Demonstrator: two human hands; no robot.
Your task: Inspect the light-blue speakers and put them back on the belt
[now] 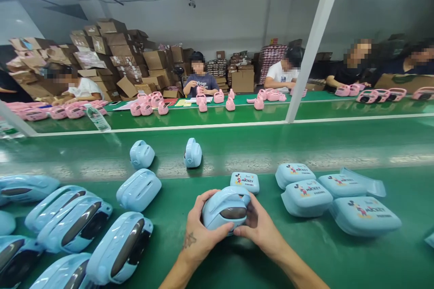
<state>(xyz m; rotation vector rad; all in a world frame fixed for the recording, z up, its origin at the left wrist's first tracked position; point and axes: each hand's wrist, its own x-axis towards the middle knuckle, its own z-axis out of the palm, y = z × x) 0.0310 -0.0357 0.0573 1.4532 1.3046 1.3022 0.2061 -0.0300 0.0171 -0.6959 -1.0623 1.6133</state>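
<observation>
Both hands hold a light-blue plastic device with a carry handle (pixel 222 212) just above the green work surface, in the lower middle of the head view. A dark oval panel on it faces me. My left hand (pixel 203 228) wraps its left side, thumb along the lower front edge. On the right side, my right hand (pixel 258 223) grips it, thumb near the other thumb. Just behind it lies a light-blue case with a Mickey print (pixel 244 183). Several matching Mickey cases (pixel 307 198) sit to the right. To the left stand several similar blue devices (pixel 120 248).
Two blue devices (pixel 142 154) stand on the belt (pixel 237 144) beyond. A white post (pixel 315 45) and rail cross the view. Across the line, several people work among pink devices (pixel 145 104). A plastic bottle (pixel 97 117) leans at left; cardboard boxes (pixel 156 65) are stacked behind.
</observation>
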